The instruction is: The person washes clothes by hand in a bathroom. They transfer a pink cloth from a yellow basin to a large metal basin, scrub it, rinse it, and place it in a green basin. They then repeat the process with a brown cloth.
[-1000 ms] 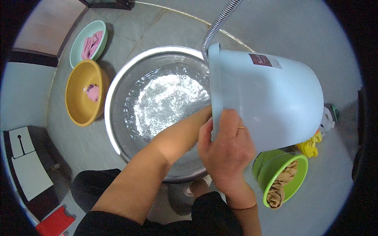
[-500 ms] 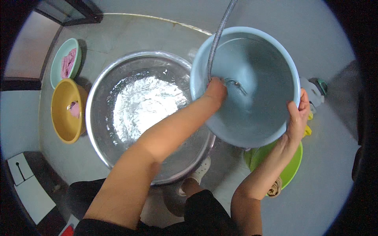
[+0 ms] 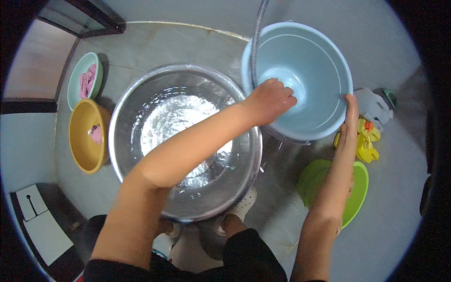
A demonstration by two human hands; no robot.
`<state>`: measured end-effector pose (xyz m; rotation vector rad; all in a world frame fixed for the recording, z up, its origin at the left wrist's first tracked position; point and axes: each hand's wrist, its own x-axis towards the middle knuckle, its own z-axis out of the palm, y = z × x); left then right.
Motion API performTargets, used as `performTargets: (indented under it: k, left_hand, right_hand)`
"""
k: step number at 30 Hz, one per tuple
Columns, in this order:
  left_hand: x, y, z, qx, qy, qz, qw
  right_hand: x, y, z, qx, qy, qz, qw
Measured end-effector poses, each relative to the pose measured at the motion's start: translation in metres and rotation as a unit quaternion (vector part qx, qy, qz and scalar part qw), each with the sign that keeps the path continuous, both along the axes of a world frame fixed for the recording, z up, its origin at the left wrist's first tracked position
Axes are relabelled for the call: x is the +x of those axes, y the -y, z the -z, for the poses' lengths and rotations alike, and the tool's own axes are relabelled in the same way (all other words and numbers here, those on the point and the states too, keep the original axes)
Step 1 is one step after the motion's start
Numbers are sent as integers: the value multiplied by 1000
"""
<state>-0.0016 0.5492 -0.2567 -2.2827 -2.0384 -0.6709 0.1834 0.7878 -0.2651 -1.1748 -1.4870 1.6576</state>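
My left hand [image 3: 271, 102] is closed in a fist over the near left side of a light blue tub [image 3: 324, 56]. A grey ribbed hose [image 3: 256, 47] comes down beside it and passes out of sight behind the hand and wrist. Whatever the fist holds is hidden. On the tub's right rim rests my right hand [image 3: 349, 115], thumb at the edge and its other fingers along the outside. A large round metal basin [image 3: 124, 113] with rippling, shiny water stands to the left of the tub, under my left forearm.
At the left stand a mint basin [image 3: 74, 96] holding pink cloth [image 3: 87, 81] and a yellow basin [image 3: 77, 152] holding a small pink item. A green basin [image 3: 361, 188] lies behind my right forearm. Yellow bottles [image 3: 366, 148] and a whitish jug [image 3: 374, 103] stand at the right.
The blue tub has shifted away and appears smaller and more level; both hands moved with it. My left hand now sits further right over the tub. More of the yellow bottles shows.
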Motion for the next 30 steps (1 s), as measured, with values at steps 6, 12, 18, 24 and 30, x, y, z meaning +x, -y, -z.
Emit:
performTargets:
  k: [6, 12, 18, 24, 30]
  left_hand:
    - [-40, 97, -22, 25, 69, 28, 997]
    - [-95, 200, -8, -57, 50, -116, 990]
    - [-179, 286, 41, -16, 44, -413, 909]
    - [-274, 388, 84, -23, 28, -616, 787]
    - [-376, 417, 108, -123, 106, -631, 759]
  right_hand:
    - [2, -49, 9, 352, 439, -35, 826]
    - [-82, 104, -64, 711, 204, 51, 671]
    - [-154, 276, -50, 654, 189, -427, 595]
    - [-229, 260, 11, 560, 270, -490, 611]
    - [-237, 206, 95, 421, 258, -451, 744]
